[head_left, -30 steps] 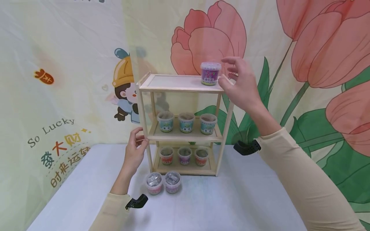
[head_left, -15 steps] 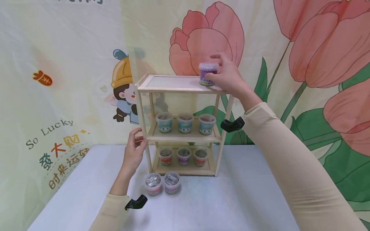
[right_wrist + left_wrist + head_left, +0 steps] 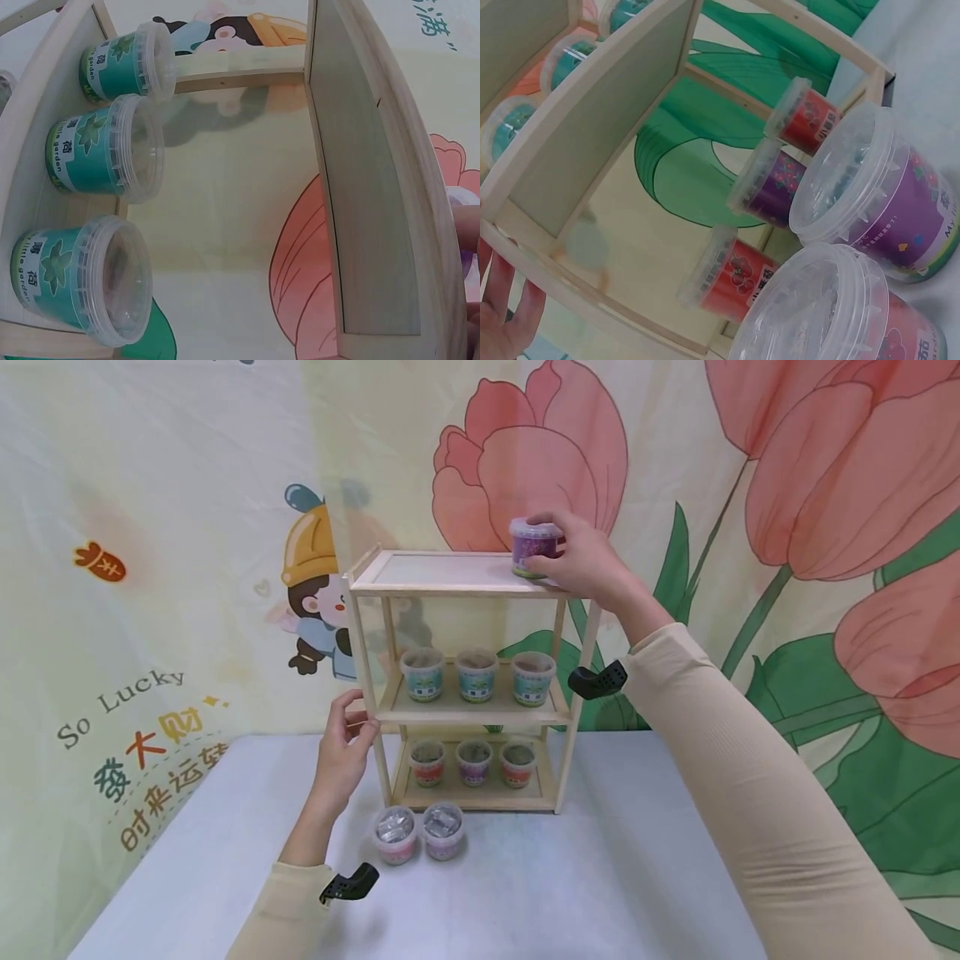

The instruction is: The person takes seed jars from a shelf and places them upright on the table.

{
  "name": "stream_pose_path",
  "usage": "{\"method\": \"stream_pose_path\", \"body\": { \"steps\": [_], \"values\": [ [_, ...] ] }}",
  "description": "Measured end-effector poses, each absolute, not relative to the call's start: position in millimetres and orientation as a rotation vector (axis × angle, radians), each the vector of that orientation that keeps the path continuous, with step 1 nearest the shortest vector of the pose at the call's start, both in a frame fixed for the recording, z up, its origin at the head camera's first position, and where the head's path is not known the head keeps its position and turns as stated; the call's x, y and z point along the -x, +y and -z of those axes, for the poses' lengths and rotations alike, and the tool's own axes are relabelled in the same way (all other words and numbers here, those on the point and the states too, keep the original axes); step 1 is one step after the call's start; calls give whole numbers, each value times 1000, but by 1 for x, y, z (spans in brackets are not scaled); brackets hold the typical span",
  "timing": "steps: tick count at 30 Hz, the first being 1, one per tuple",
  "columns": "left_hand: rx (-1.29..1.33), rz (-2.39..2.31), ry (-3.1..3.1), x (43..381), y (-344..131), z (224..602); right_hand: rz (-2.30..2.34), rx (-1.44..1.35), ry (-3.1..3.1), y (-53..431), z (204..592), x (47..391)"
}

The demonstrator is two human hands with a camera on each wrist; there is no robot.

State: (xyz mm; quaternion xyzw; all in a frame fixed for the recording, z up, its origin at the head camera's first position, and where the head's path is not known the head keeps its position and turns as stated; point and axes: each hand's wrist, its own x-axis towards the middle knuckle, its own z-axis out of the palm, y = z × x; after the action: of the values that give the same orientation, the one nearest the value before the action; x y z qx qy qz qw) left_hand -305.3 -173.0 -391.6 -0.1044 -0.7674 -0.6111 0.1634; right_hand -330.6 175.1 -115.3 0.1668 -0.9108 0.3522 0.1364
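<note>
On the right end of the wooden rack's (image 3: 465,717) top shelf stands a purple lidded tub (image 3: 524,545). My right hand (image 3: 583,558) grips it from the right, thumb in front and fingers near the lid. The right wrist view shows only bits of that hand and a sliver of the tub at its right edge. My left hand (image 3: 343,752) holds the rack's left post at middle-shelf height, and its fingertips (image 3: 529,304) lie against the wood. Near that hand, a red-labelled tub (image 3: 396,847) and a purple-labelled tub (image 3: 443,843) stand on the table.
Three teal tubs (image 3: 477,681) stand in a row on the middle shelf. The bottom shelf bears two red tubs (image 3: 428,768) with a purple tub (image 3: 474,767) between them. A white cloth (image 3: 600,877) covers the table, and a printed curtain (image 3: 675,427) hangs behind.
My right hand has moved left from beside the purple tub and taken hold of it. The tub stays in about the same spot, and my left hand remains at the post.
</note>
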Motion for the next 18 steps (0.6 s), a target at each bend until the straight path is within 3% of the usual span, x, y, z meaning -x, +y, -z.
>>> {"method": "stream_pose_path", "body": {
  "steps": [18],
  "values": [
    [290, 1755, -2180, 305, -174, 389, -1206, -538, -2451, 175, 109, 301]
  ]
}}
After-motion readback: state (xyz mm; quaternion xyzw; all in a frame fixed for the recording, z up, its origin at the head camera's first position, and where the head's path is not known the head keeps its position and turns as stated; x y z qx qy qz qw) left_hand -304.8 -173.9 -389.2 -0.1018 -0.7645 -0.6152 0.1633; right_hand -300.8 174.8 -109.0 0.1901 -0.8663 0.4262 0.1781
